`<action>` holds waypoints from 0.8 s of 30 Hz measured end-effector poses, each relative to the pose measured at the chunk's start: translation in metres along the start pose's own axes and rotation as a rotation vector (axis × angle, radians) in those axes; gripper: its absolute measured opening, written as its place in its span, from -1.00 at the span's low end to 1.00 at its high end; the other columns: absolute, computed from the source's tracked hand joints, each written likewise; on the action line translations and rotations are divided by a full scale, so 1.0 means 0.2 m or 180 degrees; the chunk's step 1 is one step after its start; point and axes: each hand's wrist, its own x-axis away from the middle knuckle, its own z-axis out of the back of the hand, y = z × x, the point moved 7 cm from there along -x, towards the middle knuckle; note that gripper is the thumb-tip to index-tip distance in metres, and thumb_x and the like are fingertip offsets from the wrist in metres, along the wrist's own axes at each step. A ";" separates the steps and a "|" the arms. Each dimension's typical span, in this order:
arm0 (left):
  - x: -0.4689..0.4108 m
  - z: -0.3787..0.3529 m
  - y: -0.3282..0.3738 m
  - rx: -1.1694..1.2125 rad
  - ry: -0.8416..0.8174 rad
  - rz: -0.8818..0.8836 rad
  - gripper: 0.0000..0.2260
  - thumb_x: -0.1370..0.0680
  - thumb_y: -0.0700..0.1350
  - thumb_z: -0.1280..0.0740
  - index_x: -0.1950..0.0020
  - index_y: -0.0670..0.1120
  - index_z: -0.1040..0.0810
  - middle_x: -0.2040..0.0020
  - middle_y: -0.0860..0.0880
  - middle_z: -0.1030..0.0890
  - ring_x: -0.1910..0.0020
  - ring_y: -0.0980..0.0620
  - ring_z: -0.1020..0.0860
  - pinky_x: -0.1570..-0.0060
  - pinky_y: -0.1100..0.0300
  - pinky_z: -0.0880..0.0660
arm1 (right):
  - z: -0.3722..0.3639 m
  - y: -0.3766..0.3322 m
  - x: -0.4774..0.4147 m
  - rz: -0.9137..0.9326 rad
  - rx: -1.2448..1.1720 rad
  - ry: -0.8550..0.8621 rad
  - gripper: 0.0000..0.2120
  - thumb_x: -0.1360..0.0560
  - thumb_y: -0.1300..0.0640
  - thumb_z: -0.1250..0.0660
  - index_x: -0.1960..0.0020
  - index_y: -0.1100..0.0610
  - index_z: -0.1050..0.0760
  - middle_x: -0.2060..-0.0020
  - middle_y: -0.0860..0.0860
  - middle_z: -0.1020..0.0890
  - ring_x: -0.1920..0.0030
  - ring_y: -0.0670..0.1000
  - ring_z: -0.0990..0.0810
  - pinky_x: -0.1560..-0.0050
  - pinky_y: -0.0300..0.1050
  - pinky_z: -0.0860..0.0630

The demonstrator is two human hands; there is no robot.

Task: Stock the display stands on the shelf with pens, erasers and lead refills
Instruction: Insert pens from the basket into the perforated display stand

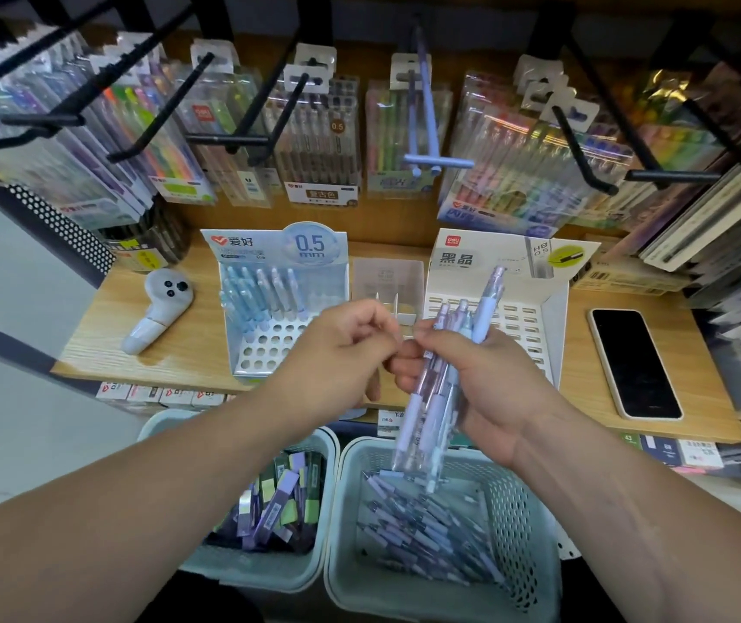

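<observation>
Head view: R hand (pixel 485 384) clamped on pen bundle (pixel 438 397) above pen basket (pixel 526 510). L hand (pixel 341 353) curled, touching bundle; can't tell if pinching one. Step: filling 0.5 mm stand (pixel 278 348) on shelf (pixel 90 344), back rows stocked. Next prob: pull single pen, drop into free front hole.

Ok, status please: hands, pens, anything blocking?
Right hand grips bundle of pale blue plastic pens. Left hand curled beside bundle, hold unclear. White holed cardboard stand part filled.

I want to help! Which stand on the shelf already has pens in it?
The blue-and-white cardboard stand marked 0.5 mm, on the left. Pens stand in its back holes; the clear plastic stand and white slotted stand show none.
</observation>
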 end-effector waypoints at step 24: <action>-0.03 0.16 -0.13 0.1453 0.0550 0.0441 -0.84 -0.61 -0.11 -0.35 -0.14 -0.13 -0.63 0.30 0.02 -0.51 0.45 0.08 -0.39 0.47 0.23 -0.32 | -0.08 0.08 0.00 -0.0238 0.0706 -0.0291 -0.81 -0.54 0.24 -0.42 -0.02 0.38 -0.59 0.12 0.31 -0.71 0.20 0.16 -0.74 0.20 -0.07 -0.70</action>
